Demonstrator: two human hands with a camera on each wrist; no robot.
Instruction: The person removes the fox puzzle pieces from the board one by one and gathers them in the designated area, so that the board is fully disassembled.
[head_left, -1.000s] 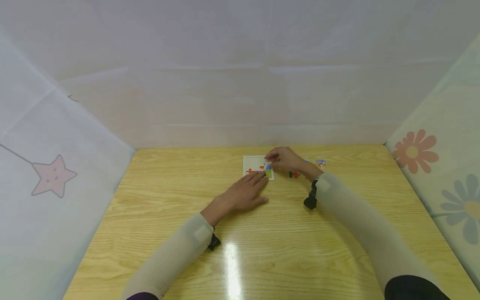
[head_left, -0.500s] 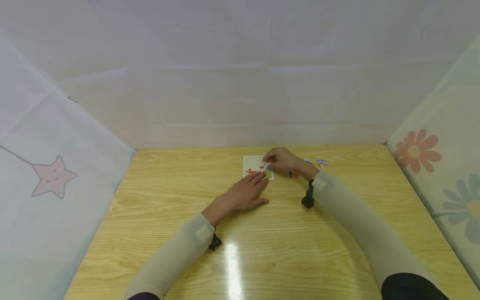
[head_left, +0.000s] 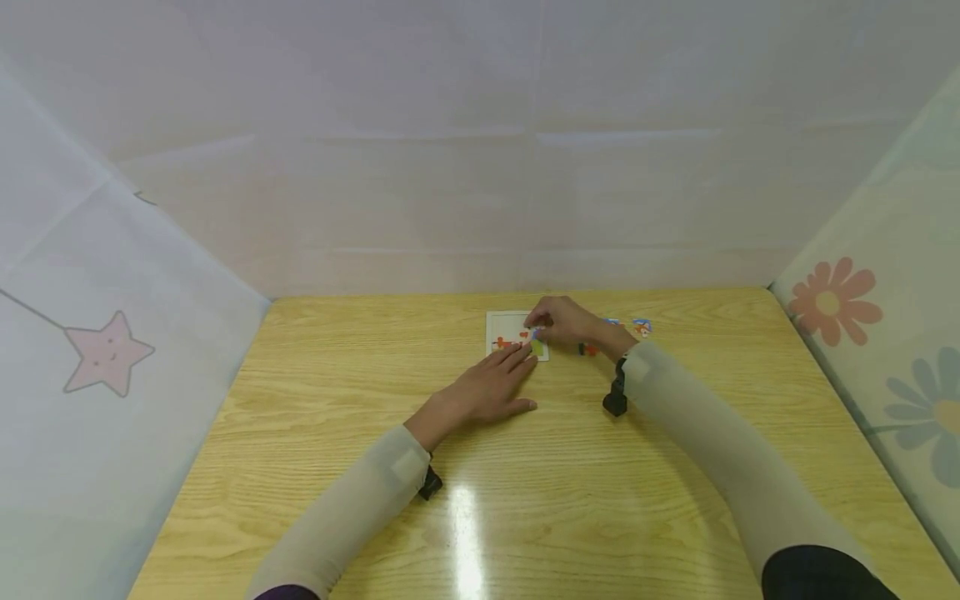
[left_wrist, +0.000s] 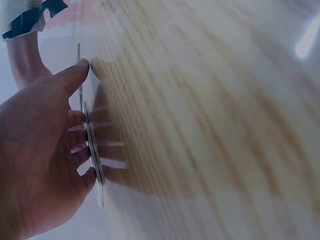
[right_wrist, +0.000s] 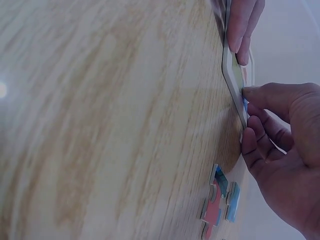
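Note:
A thin white puzzle board (head_left: 504, 317) lies flat near the table's far edge. Bits of red, green and blue show on its surface. My left hand (head_left: 489, 388) rests with extended fingers on the board's near edge; in the left wrist view its fingertips (left_wrist: 89, 176) lie along that edge. At the board's right side, my right hand (head_left: 564, 318) pinches a small puzzle piece (head_left: 536, 334) with some blue on it, mostly covered by the fingers. The right wrist view has the thumb (right_wrist: 257, 92) pressed down on the board's surface, beside the left fingers.
Several loose puzzle pieces lie right of the board: a blue-and-orange piece (head_left: 642, 327), a red-and-dark piece (head_left: 588, 349) and a blue piece (right_wrist: 232, 201), partly behind the right wrist. A pale cloth wall (head_left: 405, 208) rises behind the wooden table (head_left: 337, 375).
My right hand has shifted slightly left over the board with the puzzle piece, its wrist following. The left hand has stayed in place.

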